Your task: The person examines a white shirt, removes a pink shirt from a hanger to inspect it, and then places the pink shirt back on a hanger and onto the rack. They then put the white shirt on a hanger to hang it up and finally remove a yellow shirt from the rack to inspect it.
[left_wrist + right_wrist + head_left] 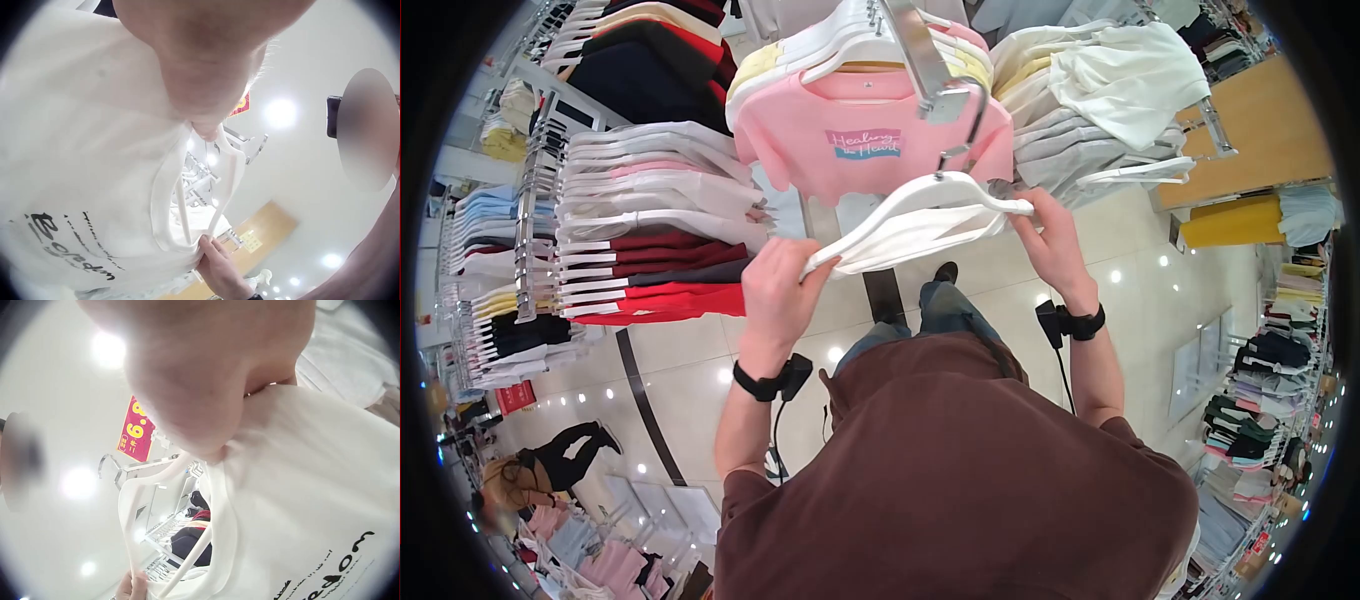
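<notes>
A white T-shirt (81, 137) with black lettering on its front hangs on a white hanger (900, 205). My left hand (778, 292) pinches one shoulder end of the hanger and shirt, thumb on the near side. At the opposite shoulder, my right hand (1052, 245) grips hanger and fabric between thumb and fingers. From above, the hanger's metal hook overlaps the end of the display rack arm (925, 60). Through the shirt's neckline (228, 550) the hanger's lower bar shows. Most of the shirt's front is out of sight in the head view.
Right ahead, a pink T-shirt (870, 135) fronts a row of hung shirts. Packed garments hang at the left (660, 180) and white shirts (1125, 85) at the right. A wooden panel (1260, 125) stands far right. Another person (550, 465) is at lower left.
</notes>
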